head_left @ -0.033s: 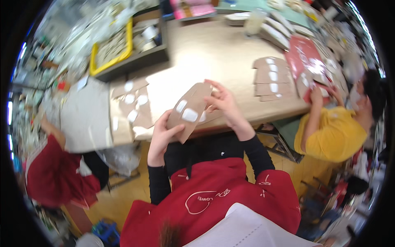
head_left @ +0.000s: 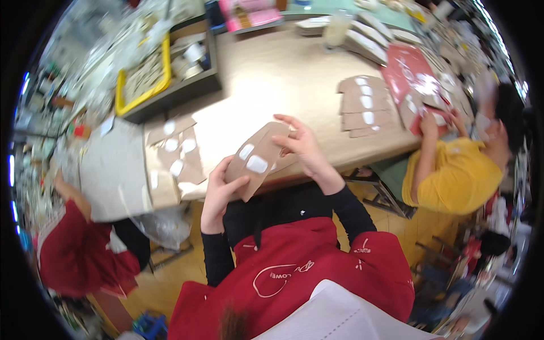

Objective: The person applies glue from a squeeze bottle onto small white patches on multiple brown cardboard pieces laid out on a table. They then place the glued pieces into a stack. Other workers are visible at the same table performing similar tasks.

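I see both hands up over the near edge of the tabletop (head_left: 272,73), sharing one brown cardboard piece (head_left: 256,158) with white rounded patches on it. My left hand (head_left: 218,195) grips its lower end, thumb across the front; my right hand (head_left: 303,144) pinches the upper end with its fingers spread along the top. The piece is tilted and held clear of the tabletop.

Just beyond my left hand, near the tabletop's left edge, lie more loose cardboard pieces (head_left: 175,150) of the same kind, partly overlapping a grey sheet (head_left: 113,170) that hangs past that edge. At the far left corner stands a dark tray (head_left: 170,96) holding a yellow bin (head_left: 141,76).

Toward the right edge sits a fanned stack of brown pieces (head_left: 362,105), and beside it a red sheet (head_left: 411,73). A person in a yellow shirt (head_left: 453,175) leans in at that edge, hands on the red sheet. Another person in a red top (head_left: 73,255) is at the lower left, below the grey sheet.
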A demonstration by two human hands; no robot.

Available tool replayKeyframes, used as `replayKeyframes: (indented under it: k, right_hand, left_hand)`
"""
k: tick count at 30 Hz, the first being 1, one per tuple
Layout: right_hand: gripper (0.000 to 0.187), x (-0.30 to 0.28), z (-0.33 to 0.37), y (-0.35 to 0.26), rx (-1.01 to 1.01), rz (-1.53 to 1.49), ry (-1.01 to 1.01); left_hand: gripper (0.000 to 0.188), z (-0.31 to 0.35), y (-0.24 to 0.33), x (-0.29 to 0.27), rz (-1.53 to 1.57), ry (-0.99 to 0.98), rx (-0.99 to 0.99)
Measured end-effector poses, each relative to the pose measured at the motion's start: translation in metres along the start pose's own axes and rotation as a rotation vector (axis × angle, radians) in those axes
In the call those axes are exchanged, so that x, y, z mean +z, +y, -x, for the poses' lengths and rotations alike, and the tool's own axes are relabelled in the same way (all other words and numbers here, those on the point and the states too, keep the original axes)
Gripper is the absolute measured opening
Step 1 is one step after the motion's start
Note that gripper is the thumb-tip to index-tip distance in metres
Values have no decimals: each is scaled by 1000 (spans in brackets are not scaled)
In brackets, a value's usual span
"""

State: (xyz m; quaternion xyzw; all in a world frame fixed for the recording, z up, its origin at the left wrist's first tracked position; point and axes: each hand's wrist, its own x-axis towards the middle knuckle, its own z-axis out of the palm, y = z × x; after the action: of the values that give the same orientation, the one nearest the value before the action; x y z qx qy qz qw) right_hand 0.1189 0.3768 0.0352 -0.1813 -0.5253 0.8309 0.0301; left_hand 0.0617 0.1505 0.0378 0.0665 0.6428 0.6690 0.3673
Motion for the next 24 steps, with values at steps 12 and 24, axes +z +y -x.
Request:
replayKeyframes:
  k: [12,24]
  right_hand:
    - [43,-172,-38,-42,-478,943,745]
    - [26,-296,-83,-96,-740,1195,1097]
  left_hand:
    - [28,-17,-45,-45,-106,445,370]
    - [9,-52,-71,-8,-988,482,710]
